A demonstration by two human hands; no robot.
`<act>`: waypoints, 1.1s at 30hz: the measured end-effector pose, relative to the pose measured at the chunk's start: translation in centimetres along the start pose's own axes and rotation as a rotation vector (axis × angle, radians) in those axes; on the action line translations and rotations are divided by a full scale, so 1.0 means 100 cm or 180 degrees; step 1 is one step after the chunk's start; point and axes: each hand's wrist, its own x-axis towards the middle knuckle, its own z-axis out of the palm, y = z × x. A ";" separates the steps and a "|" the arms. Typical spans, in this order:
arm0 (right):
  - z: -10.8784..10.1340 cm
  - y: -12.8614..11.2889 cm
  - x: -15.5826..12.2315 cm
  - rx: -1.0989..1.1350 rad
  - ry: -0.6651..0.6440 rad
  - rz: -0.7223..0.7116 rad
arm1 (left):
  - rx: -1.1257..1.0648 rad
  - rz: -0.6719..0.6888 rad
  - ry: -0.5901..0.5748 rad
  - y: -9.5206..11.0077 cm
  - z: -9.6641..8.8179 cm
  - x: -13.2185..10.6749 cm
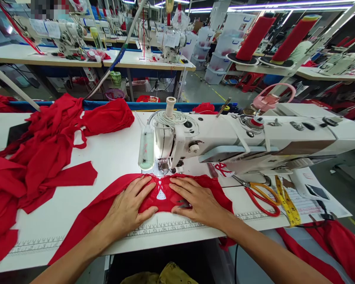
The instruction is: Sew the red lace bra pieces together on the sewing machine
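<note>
A red garment piece (165,205) with a lacy edge lies spread in front of the sewing machine's needle and presser foot (163,166). Crossed red strips span a small gap at its middle. My left hand (133,199) rests flat on the left half, fingers stretched toward the lace. On the right half my right hand (195,197) also lies with fingers extended. Dark pointed blades, apparently thread snips (184,204), show between its thumb and forefinger; their handles are hidden under the palm. Both hands sit just short of the presser foot.
A heap of red fabric (53,150) covers the table's left side. Orange-and-red-handled scissors (263,197) and a yellow tape measure (286,201) lie right of the garment. The machine head (254,138) stretches across the right. A printed ruler (165,228) runs along the front edge.
</note>
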 end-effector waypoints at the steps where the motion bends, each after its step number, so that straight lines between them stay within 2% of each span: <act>1: 0.001 0.000 0.000 0.0000 0.0010 0.0001 | 0.0043 -0.0007 -0.0011 0.000 0.000 0.000; 10: 0.003 0.003 0.000 -0.0052 -0.0021 0.0002 | 0.0135 -0.0017 -0.0071 0.000 0.000 0.000; 13: 0.001 0.006 0.003 -0.0148 0.0286 -0.0078 | 0.0065 -0.0030 -0.0065 0.000 -0.001 0.001; 15: -0.001 0.009 0.008 -0.0415 0.0554 0.0089 | 0.0001 -0.0014 -0.0019 0.004 -0.003 0.002; 18: -0.005 0.012 0.017 -0.0844 0.0593 0.0344 | -0.0241 -0.0116 0.0198 0.018 -0.011 0.003; 20: -0.010 0.009 0.019 -0.0933 0.0633 0.0345 | -0.0684 -0.0488 0.0236 0.030 -0.018 0.002; 21: -0.013 0.004 0.019 -0.0932 0.0742 0.0352 | -0.1065 -0.0795 0.0117 0.036 -0.021 0.001; 24: -0.023 -0.027 0.012 -0.0749 0.1245 0.0401 | -0.2953 -0.1858 -0.0372 0.051 -0.030 0.003; 26: -0.023 -0.059 0.005 -0.0411 0.1405 0.0177 | -0.4404 -0.2339 -0.0292 0.057 -0.035 0.007; 28: -0.013 -0.091 -0.002 -0.0092 0.1297 -0.0273 | -0.5408 -0.2636 0.0028 0.063 -0.040 0.011; 29: -0.005 -0.105 -0.004 -0.0073 0.1201 -0.0562 | -0.5626 -0.2782 0.0173 0.065 -0.043 0.012; 31: 0.013 -0.124 -0.008 -0.0203 0.1025 -0.1037 | -0.5641 -0.3061 0.0410 0.069 -0.047 0.012; 33: 0.025 -0.129 -0.012 0.0163 0.0800 -0.1285 | -0.5487 -0.3262 0.0594 0.069 -0.049 0.006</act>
